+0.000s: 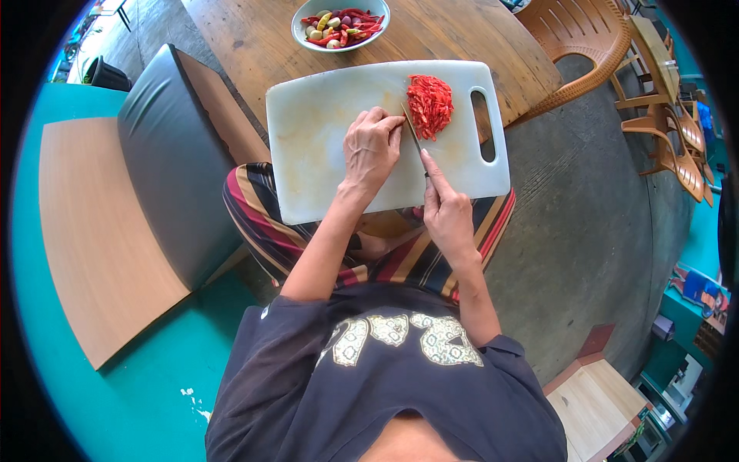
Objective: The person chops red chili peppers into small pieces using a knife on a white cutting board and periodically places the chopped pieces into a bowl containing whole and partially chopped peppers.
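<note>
My right hand (448, 215) grips a kitchen knife (413, 129), its index finger stretched along the back of the blade and the handle mostly hidden in the palm. The blade points away from me, tip beside a heap of finely sliced red chilies (429, 106). Against the left side of the blade, my left hand (372, 148) is closed, fingertips pinched together on the board. What they pinch is too hidden to make out. Underneath lies a white cutting board (308, 154) with a handle slot at its right end, resting across my lap and the table edge.
A pale bowl (299, 35) of whole red chilies and small bulbs, perhaps garlic and shallots, stands on the wooden table (246, 38) beyond the board. A dark padded seat (177, 162) is at my left. An orange-brown plastic chair (577, 38) stands at the far right.
</note>
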`<state>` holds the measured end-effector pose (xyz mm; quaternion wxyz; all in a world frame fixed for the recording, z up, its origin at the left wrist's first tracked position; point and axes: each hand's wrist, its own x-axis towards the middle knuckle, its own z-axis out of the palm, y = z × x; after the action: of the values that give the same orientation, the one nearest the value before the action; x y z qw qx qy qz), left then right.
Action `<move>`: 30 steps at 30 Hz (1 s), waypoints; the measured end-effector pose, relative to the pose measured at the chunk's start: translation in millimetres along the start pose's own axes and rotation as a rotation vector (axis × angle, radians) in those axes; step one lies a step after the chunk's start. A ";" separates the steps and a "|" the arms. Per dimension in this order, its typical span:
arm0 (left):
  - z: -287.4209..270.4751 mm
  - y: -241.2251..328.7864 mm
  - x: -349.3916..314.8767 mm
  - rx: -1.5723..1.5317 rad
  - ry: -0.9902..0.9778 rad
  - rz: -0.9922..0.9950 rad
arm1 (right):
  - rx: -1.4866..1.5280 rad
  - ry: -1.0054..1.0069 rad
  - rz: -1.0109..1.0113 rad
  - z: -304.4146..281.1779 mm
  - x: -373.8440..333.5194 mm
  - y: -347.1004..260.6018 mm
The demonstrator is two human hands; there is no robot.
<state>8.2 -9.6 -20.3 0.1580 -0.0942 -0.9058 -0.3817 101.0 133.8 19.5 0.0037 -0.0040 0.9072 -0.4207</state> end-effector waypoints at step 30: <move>2.0 -2.0 1.2 -0.043 0.001 -0.049 | 0.059 -0.010 0.066 -6.3 -1.3 -5.7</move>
<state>6.0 -9.4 -22.5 0.1467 -0.0752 -0.8993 -0.4050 102.2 135.0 28.0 0.0225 0.0239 0.8939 -0.4471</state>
